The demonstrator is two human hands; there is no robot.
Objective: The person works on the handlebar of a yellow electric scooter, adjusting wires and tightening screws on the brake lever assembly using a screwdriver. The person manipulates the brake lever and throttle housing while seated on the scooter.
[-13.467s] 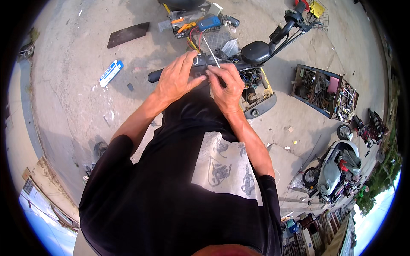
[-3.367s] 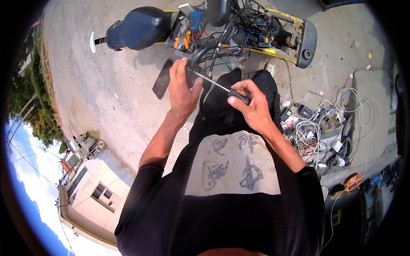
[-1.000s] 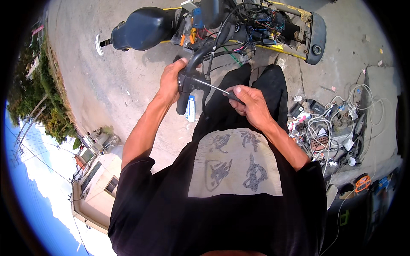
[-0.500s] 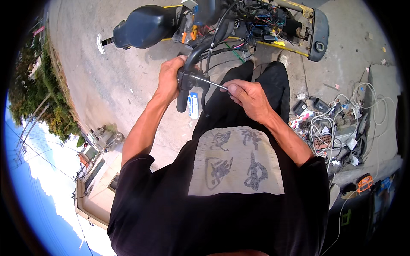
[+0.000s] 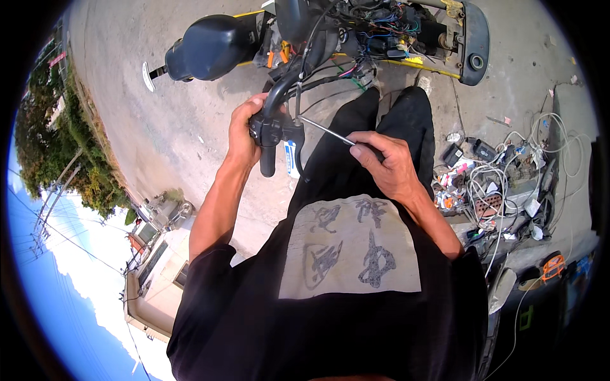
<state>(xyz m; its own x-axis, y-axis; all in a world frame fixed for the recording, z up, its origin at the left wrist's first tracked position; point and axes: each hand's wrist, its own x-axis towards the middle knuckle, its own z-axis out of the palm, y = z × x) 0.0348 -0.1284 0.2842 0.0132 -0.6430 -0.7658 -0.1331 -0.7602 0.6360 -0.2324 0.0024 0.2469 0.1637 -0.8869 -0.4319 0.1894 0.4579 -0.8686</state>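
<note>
My left hand is wrapped round the far-left side of a black switch housing on a curved handlebar. Below the housing hangs the black rubber grip, with a brake lever beside it. In my right hand is a screwdriver; its handle is hidden by my fingers. The thin metal shaft points left, and its tip lies close to the cable beside the housing. Whether the tip touches anything, I cannot tell.
A stripped electric scooter with a black seat and exposed wiring lies across the top. At right, pale cable tangles over a heap of parts. A blue-and-white packet is on the concrete behind the lever.
My right hand has drawn back to the right and down, bringing the screwdriver's tip away from the switch housing. My left hand and the handlebar end have shifted slightly left and down.
</note>
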